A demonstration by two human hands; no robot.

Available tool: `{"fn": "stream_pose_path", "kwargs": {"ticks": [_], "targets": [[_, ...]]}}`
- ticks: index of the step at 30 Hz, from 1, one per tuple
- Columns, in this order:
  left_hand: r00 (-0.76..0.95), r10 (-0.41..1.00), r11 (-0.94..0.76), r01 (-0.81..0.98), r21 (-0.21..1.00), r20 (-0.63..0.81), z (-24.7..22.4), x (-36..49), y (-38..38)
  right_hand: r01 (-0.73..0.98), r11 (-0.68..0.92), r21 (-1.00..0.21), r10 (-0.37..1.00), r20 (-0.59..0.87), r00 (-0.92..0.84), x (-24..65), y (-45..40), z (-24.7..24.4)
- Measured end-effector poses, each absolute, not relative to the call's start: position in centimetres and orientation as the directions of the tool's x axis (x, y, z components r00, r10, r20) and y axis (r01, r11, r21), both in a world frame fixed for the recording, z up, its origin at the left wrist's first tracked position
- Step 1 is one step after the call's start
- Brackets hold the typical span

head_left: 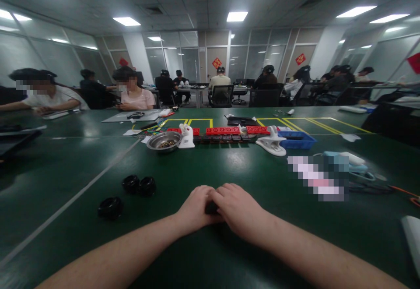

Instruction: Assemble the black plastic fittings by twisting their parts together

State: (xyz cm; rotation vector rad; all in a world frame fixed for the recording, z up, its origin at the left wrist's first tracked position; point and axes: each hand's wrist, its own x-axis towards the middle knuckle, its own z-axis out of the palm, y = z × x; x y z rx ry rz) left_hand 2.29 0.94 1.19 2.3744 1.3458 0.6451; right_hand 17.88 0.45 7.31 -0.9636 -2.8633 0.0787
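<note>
Just in front of me, my left hand [198,208] and my right hand [239,208] meet over the green table. Both are closed around one small black part [211,208]. Most of it is hidden by the fingers, so its kind cannot be made out. To the left of my hands lie three black, round, ring-like pieces: two side by side, a left one [131,184] and a right one [147,186], and a third piece [110,208] nearer to me. Neither hand touches them.
Farther back stand a metal bowl [164,142] of small brassy pieces, a white stand [187,136], red trays [226,130], a white clamp [273,142] and a blue bin [297,140]. A light-blue item [354,163] with cables lies right. Several people sit beyond.
</note>
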Motion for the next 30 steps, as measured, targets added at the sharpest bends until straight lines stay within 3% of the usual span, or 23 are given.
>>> {"fn": "stream_pose_path", "kwargs": {"ticks": [4, 10, 13, 16, 19, 25, 30], "targets": [[0.445, 0.863, -0.501, 0.704, 0.503, 0.238, 0.8, 2.2, 1.0, 0.545, 0.824, -0.153, 0.565, 0.154, -0.811, 18.3, -0.1, 7.8], [0.512, 0.836, -0.542, 0.715, 0.442, 0.196, 1.2, 2.3, 1.0, 0.748, 0.663, -0.025, 0.742, 0.150, -0.653, 17.6, 0.2, 7.5], [0.482, 0.854, -0.513, 0.723, 0.462, 0.194, 1.4, 2.4, 1.0, 0.708, 0.706, -0.009, 0.706, 0.091, -0.703, 17.7, 0.4, 7.1], [0.454, 0.867, -0.494, 0.727, 0.477, 0.206, 1.2, 2.3, 1.0, 0.614, 0.784, -0.093, 0.621, 0.092, -0.778, 18.3, 0.4, 7.3], [0.498, 0.843, -0.533, 0.716, 0.451, 0.204, 0.8, 2.2, 1.2, 0.615, 0.772, -0.158, 0.635, 0.148, -0.758, 18.8, 0.4, 7.7], [0.498, 0.846, -0.527, 0.727, 0.441, 0.191, 0.9, 2.2, 1.1, 0.736, 0.671, -0.093, 0.739, 0.162, -0.654, 18.1, 0.6, 7.9], [0.500, 0.849, -0.521, 0.731, 0.440, 0.173, 1.5, 2.3, 0.9, 0.636, 0.765, -0.098, 0.643, 0.079, -0.761, 18.4, 0.3, 8.0]]}}
